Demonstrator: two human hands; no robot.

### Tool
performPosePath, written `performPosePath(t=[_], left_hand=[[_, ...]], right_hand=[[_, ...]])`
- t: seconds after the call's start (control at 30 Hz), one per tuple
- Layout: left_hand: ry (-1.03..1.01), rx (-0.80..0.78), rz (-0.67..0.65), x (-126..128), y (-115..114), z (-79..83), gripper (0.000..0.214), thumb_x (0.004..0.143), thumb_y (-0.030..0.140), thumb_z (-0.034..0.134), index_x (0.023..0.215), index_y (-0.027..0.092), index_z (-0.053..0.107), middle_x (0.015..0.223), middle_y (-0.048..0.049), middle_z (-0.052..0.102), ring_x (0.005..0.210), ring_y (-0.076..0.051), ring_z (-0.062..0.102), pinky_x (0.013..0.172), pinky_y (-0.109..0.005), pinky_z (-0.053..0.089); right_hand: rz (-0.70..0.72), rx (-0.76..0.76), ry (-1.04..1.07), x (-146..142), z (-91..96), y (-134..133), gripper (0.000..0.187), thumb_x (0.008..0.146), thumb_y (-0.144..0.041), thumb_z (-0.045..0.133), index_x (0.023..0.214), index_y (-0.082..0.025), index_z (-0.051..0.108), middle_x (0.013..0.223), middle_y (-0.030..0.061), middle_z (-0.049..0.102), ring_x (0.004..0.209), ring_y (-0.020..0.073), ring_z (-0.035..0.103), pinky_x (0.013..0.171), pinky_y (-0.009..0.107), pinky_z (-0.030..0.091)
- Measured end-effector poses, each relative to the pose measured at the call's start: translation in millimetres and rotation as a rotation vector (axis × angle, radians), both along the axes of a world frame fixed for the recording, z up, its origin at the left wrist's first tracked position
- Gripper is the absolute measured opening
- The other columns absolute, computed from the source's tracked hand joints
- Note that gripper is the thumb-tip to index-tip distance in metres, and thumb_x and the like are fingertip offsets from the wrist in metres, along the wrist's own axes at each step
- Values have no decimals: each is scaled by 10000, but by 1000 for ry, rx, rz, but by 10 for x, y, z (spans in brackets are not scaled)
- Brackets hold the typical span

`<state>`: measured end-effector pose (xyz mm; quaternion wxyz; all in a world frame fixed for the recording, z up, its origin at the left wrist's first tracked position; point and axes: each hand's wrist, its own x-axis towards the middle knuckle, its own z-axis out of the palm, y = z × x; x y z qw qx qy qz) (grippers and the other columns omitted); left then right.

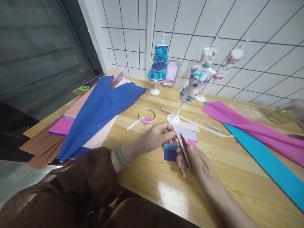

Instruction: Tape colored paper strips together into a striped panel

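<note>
Over the middle of the table, my left hand pinches a narrow white strip, which looks like tape, between thumb and fingertips. My right hand is closed around small dark scissors, whose loops I cannot make out. The blades point up and away, right beside the strip and close to my left fingertips. Beneath both hands lie blue paper pieces and a pale sheet with a pink edge. Just beyond stands a white mannequin with coloured paper scraps stuck on its body.
A tape roll rests on a pink scrap. Blue crepe paper covers other sheets at left; pink crepe paper and a turquoise strip lie at right. A mannequin in a blue dress and another bare mannequin stand behind.
</note>
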<state>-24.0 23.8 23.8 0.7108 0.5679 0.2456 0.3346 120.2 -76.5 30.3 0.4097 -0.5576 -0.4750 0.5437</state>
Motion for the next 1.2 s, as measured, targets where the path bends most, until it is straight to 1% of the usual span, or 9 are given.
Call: performPosePath(t=[0.17,0.27,0.37,0.53,0.67,0.77,0.93,1.1,1.2], left_hand=[[-55,0,-21,32,-37,10,256,758,353,642,727,126,528,665,-9,606,598,-71,535,601,-211,415],[-41,4,-13,46,-56,11,239,759,333,642,721,125,529,666,-5,605,599,-70,533,614,-219,417],[-26,4,-2,59,-73,3,207,767,298,631,721,125,526,670,-2,601,612,-70,539,629,-222,420],[-34,26,-35,73,-97,-39,185,788,280,604,727,128,517,671,-9,598,644,-82,556,672,-241,431],[-59,60,-59,77,-110,-84,171,806,267,584,735,132,507,680,-10,592,666,-87,563,694,-250,434],[-62,65,-79,82,-117,-112,163,818,268,571,751,133,510,694,-12,592,681,-90,565,705,-255,434],[-77,26,-73,111,-129,-135,167,804,266,583,730,138,505,681,-4,587,683,-91,562,713,-256,431],[-105,-10,-66,134,-147,-109,171,787,249,590,702,139,490,654,-1,581,656,-89,556,688,-253,429],[-104,-20,-65,135,-154,-87,161,779,231,587,695,140,485,645,-2,584,641,-86,550,671,-250,425]], right_hand=[[-5,13,-44,-11,24,7,449,898,-579,281,896,-183,493,608,3,594,414,129,515,453,269,400],[-6,32,-80,-7,26,19,460,898,-581,275,876,-182,501,583,3,591,405,129,511,436,264,384],[-3,67,-112,-6,28,28,438,905,-567,274,853,-190,490,563,-5,582,418,126,511,452,258,400],[-16,60,-157,-4,24,30,438,901,-571,284,822,-193,491,544,-14,570,410,114,498,414,236,377],[-28,50,-149,-13,20,37,457,891,-585,295,781,-190,497,549,-4,573,402,110,483,405,238,376],[-52,66,-194,-25,25,47,475,882,-602,292,769,-192,503,503,-13,536,386,117,455,392,245,361],[-72,126,-323,-19,7,56,475,910,-567,261,725,-200,499,445,-37,448,410,122,411,444,255,343],[-79,125,-295,-13,-20,54,456,908,-571,269,718,-208,468,433,-58,384,388,110,335,422,252,290],[-84,128,-280,-20,-20,58,454,899,-586,276,712,-212,452,435,-61,371,386,108,317,418,252,274]])
